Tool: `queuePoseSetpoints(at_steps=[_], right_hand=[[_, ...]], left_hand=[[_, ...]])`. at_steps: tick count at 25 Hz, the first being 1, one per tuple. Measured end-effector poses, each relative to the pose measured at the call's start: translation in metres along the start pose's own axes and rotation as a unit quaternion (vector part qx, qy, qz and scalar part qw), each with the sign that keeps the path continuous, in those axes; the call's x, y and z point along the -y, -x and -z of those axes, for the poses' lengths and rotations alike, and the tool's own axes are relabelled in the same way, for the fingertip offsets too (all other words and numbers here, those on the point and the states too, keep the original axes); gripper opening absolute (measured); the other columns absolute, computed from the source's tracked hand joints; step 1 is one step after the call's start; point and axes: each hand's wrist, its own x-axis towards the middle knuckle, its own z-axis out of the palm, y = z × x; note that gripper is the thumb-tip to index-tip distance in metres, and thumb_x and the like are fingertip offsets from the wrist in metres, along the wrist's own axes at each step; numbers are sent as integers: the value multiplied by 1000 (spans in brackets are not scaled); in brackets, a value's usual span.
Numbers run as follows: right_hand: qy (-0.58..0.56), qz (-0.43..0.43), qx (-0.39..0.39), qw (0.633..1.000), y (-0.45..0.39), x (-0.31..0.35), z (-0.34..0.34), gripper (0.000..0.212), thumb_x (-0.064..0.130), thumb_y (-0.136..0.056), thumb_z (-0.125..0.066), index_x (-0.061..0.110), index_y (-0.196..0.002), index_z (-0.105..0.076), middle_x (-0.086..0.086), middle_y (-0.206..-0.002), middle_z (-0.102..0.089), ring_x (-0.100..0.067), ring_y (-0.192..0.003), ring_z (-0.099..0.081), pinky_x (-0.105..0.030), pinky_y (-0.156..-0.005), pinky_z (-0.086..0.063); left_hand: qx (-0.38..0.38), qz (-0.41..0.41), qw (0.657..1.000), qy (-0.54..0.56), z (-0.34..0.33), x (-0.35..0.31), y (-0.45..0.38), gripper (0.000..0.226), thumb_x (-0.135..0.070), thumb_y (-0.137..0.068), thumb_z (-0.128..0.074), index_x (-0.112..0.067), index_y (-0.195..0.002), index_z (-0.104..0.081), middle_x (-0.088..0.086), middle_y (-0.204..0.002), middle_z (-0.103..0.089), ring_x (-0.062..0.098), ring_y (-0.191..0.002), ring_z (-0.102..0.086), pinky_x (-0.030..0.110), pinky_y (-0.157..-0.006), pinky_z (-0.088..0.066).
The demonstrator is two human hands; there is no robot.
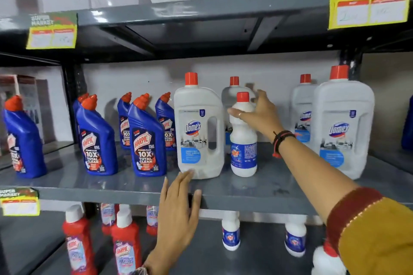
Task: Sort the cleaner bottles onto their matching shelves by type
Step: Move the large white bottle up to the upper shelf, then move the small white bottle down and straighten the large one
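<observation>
So the small white Rin bottle [243, 138] is standing upright on the grey middle shelf [134, 187], squeezed in among the big Domex jugs. It's slim, with a red screw cap, a narrow waist and a blue label wrapped round the lower half (the fine print is too blurry to read). The right hand [260, 114] is reaching in from the right, fingers curled around the bottle's shoulder just under the cap, thumb side toward the camera, so it's got a hold on it while the base sits on the shelf as far as I can see. There's a ring on one finger and a dark thread band with a red tassel on that wrist, plus a mustard sleeve with a maroon cuff. The left hand [178, 207] is flat and open, holding nothing, palm resting on the shelf's front edge with the fingertips just reaching the bottom of the nearest Domex jug [199, 134], which stands just left of the Rin bottle. Further left on the same shelf is a bunch of blue Harpic bottles [146, 138] with red angled caps. On the lower shelf you can see two more little Rin-style bottles [231, 234] and some red Harpic bottles [126, 245].
</observation>
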Motion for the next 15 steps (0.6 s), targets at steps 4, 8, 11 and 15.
queuePoseSetpoints(at_steps=[4, 8, 11, 15], right_hand=[[-11, -50, 28, 998, 4, -9, -4, 64, 43, -51, -84, 14, -103, -60, -2, -98, -67, -20, -87, -64, -31, -72, -52], [-24, -13, -1, 1000, 34, 4, 14, 48, 34, -52, -86, 17, -92, -67, 2, -87, -68, -8, -71, -62, -22, -61, -50], [-57, -9, 5, 998, 67, 16, 35, 59, 44, -41, -85, 21, -93, -67, 2, -93, -73, -17, -83, -68, -39, -75, -58], [-106, -20, 77, 991, 127, 19, 57, 53, 34, -46, -87, 21, -94, -68, 8, -88, -72, -6, -78, -67, -24, -65, -55]], left_hand=[[21, -48, 997, -56, 2, 4, 5, 33, -39, -93, -31, -33, -119, -50, -17, -123, -57, 1, -116, -47, 29, -116, -16], [18, -42, 997, -59, 3, 2, 7, 32, -38, -94, -33, -31, -118, -52, -15, -123, -59, 5, -114, -49, 31, -114, -21], [13, -41, 997, -63, 3, 0, 6, 32, -37, -94, -34, -28, -118, -54, -13, -123, -60, 9, -114, -51, 31, -113, -21], [9, -44, 997, -63, 4, -3, 7, 32, -36, -94, -36, -25, -117, -55, -9, -122, -62, 13, -113, -52, 32, -112, -23]])
